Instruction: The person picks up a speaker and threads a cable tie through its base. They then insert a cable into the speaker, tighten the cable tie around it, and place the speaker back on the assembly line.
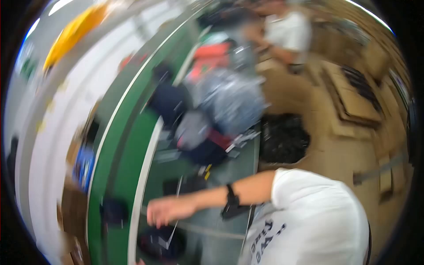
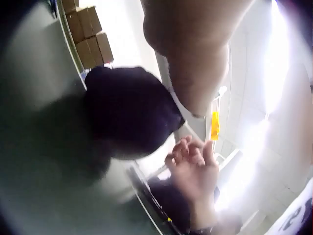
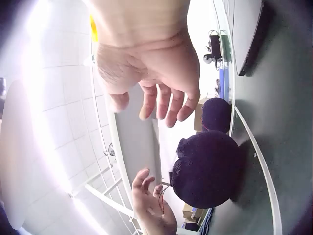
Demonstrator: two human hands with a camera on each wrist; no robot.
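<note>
My right hand hangs over a dark cap on the grey-green surface. In the right wrist view, this hand has its fingers loosely bent and apart, above a dark rounded cap, not touching it. My left hand is beside that cap, fingers relaxed, a thin looped thread near them. Seen in the left wrist view, my left hand is over the dark cap, fingertips mostly hidden; the right hand is past it, fingers slightly curled. Another dark cap lies on the green strip.
Farther along the surface are piled dark caps, clear plastic bags and red items. A black-lined box stands beside it. A person in a white shirt is at the far end. Flattened cardboard lies at right.
</note>
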